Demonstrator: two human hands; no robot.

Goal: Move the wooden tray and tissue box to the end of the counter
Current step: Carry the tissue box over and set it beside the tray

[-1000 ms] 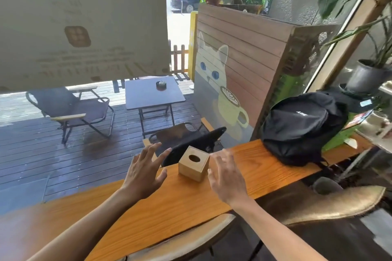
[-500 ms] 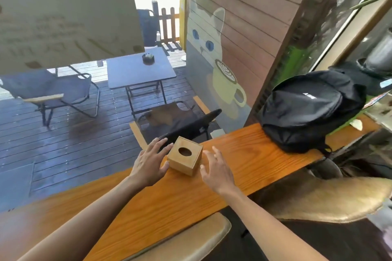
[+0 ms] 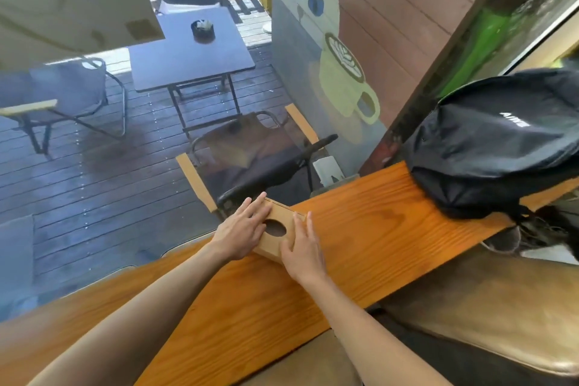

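A small wooden tissue box (image 3: 278, 230) with a dark oval hole in its top stands on the orange wooden counter (image 3: 369, 229), close to the window glass. My left hand (image 3: 241, 233) lies flat against the box's left side, fingers over the top edge. On the box's right side rests my right hand (image 3: 302, 249), fingers pointing away from me. Both hands clasp the box between them. No wooden tray is in view.
A black backpack (image 3: 498, 141) sits on the counter at the right, about two box lengths away. Brown padded stool seats (image 3: 488, 316) stand below the counter's near edge. Beyond the glass are a deck, folding chairs and a small table (image 3: 191, 53).
Both hands moved in from hovering apart and closed against the sides of the tissue box. The camera tilted down and closer to the counter.
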